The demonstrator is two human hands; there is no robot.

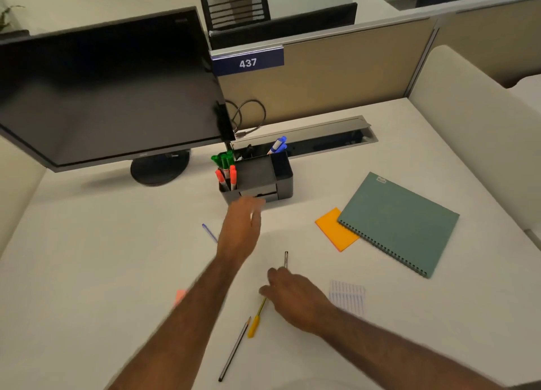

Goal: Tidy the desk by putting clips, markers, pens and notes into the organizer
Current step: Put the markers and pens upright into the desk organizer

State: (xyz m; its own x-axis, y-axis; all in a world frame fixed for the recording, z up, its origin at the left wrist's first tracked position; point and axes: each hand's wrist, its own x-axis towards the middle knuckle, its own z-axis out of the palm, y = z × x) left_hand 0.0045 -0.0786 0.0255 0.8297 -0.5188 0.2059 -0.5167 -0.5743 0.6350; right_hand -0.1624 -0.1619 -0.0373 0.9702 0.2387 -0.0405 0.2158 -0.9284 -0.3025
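The black organizer [282, 174] stands mid-desk, holding green markers [223, 159], red markers [232, 176] and blue markers [278, 145]. My left hand [241, 225], blurred, reaches to the organizer's lower front; a pale streak shows at its fingers, and its grip is unclear. My right hand [292, 296] curls over the near end of a grey pen [286, 259] and covers the tip of a yellow pen [256, 321]. A pencil [234, 350], a blue pen [209, 232], orange sticky notes [332, 228], a lined note [348, 297] and a pink note [180, 296], half hidden by my left forearm, lie around.
A teal spiral notebook [398, 222] lies at the right, overlapping the orange notes. A monitor [108, 91] on a round stand fills the back left. Behind the organizer run a cable slot [328, 137] and a partition wall [322, 82].
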